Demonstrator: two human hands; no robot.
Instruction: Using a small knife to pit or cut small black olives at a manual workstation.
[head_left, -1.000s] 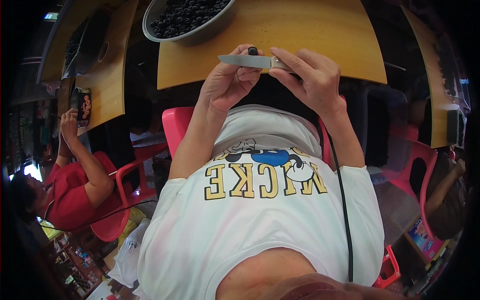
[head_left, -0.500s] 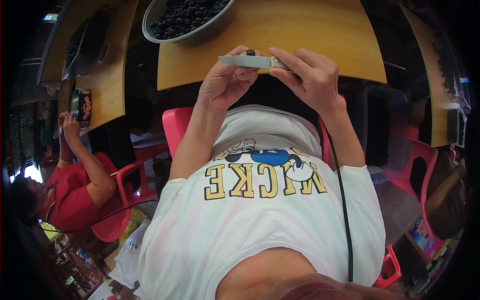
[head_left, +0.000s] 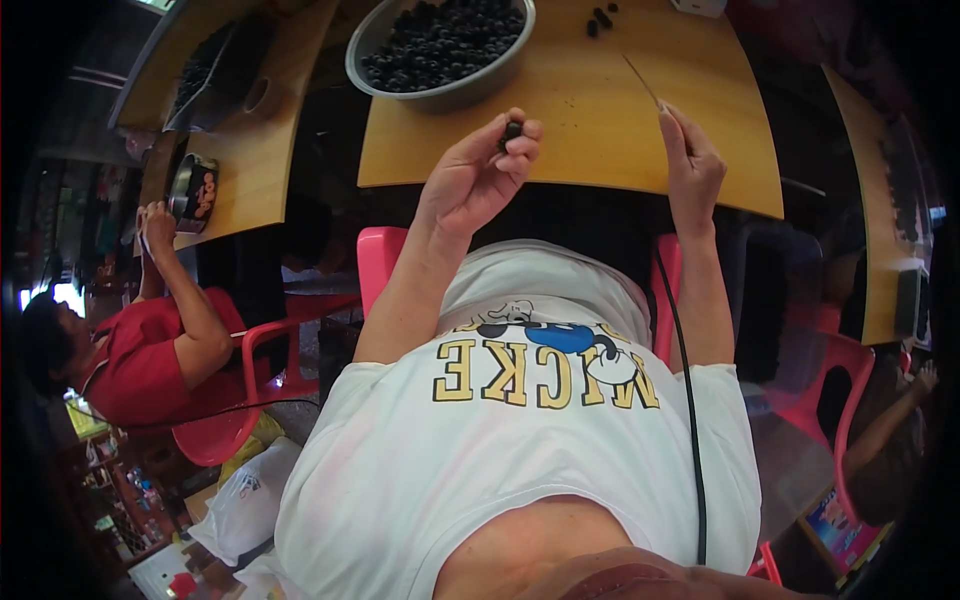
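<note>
My left hand is raised over the near table edge, its fingers closed around a small round black piece. Farther right, my right hand grips a knife by its handle, which is mostly hidden in the fingers. The thin blade is seen nearly edge-on, pointing away and to the left over the table. Beyond my left hand stands a grey plastic basin full of similar black pieces. The knife and the held piece are well apart.
A few black pieces lie on the wooden table near its far side. At the left, a person in red sits by another table with a dark round tin. A black cable runs down my shirt.
My right hand has moved right and forward with the knife, away from my left hand. The blade has turned from lying across the left fingers to pointing away. My left hand keeps the black piece.
</note>
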